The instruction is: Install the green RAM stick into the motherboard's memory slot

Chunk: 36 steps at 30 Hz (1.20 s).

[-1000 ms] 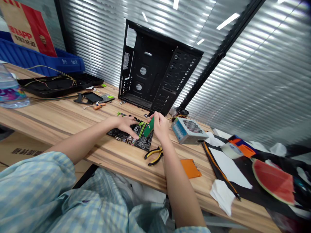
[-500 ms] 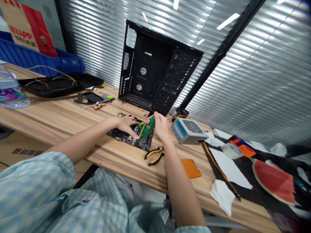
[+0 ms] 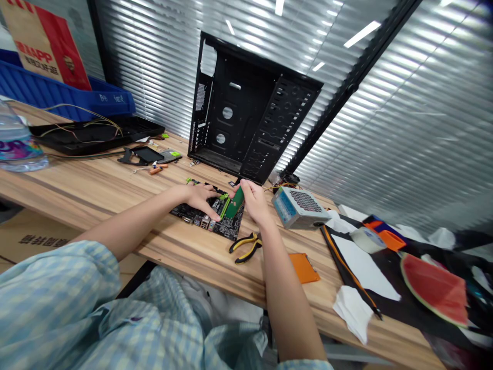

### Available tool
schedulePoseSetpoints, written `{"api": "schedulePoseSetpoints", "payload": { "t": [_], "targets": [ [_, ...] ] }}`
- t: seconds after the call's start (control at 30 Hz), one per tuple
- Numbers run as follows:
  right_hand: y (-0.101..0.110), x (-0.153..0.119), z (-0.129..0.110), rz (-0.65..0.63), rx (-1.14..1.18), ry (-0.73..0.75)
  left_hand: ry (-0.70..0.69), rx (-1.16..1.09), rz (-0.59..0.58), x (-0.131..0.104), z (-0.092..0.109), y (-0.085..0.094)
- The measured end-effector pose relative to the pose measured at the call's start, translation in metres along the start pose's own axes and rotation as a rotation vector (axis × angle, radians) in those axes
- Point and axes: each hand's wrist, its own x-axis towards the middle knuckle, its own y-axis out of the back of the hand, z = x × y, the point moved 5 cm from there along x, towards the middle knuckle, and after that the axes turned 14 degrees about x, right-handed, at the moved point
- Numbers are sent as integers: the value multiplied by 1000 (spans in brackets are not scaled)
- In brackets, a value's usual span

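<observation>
A black motherboard (image 3: 227, 227) with lime-green slots lies flat on the wooden table. Over its left part rests my left hand (image 3: 202, 199), fingers spread, the thumb near the green slots and nothing gripped. A green circuit board (image 3: 234, 204) stands tilted beside those slots, its lower edge close to them; whether it sits in a slot I cannot tell. My right hand (image 3: 252, 199) pinches the board's upper end. Just below the motherboard's right corner are yellow-and-black pliers (image 3: 246, 248), their handles apart.
Behind stands an open black computer case (image 3: 246, 108). A power supply (image 3: 300, 207) and an orange flat drive (image 3: 304, 267) lie to the right, with watermelon (image 3: 433, 288) farther over. A bottle (image 3: 19, 139), blue bin (image 3: 96, 100) and small parts are at the left.
My right hand has shifted slightly left, and the green board's upper end has moved left with it. My left hand has stayed in place.
</observation>
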Motion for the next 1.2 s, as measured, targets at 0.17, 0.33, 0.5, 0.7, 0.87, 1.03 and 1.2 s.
{"api": "schedulePoseSetpoints", "payload": {
  "t": [0.17, 0.33, 0.5, 0.7, 0.87, 1.03, 1.2],
  "targets": [
    [1, 0, 1, -26, -1, -33, -9, -18, -9, -2, 2, 2],
    [1, -2, -3, 19, -84, 36, -11, -18, -1, 0, 1, 0],
    [1, -6, -16, 99, -174, 164, -2, -24, -11, 1, 0, -1],
    [6, -10, -21, 268, -290, 193, -8, -15, -11, -2, 3, 1],
    [8, -10, -21, 326, -284, 214, -14, -7, -18, -3, 5, 2],
    [5, -10, -18, 316, -322, 189, -8, -7, -12, -2, 4, 2],
    [0, -11, -16, 260, -415, 160, -8, -12, -1, 0, 1, -2]
  ]
}}
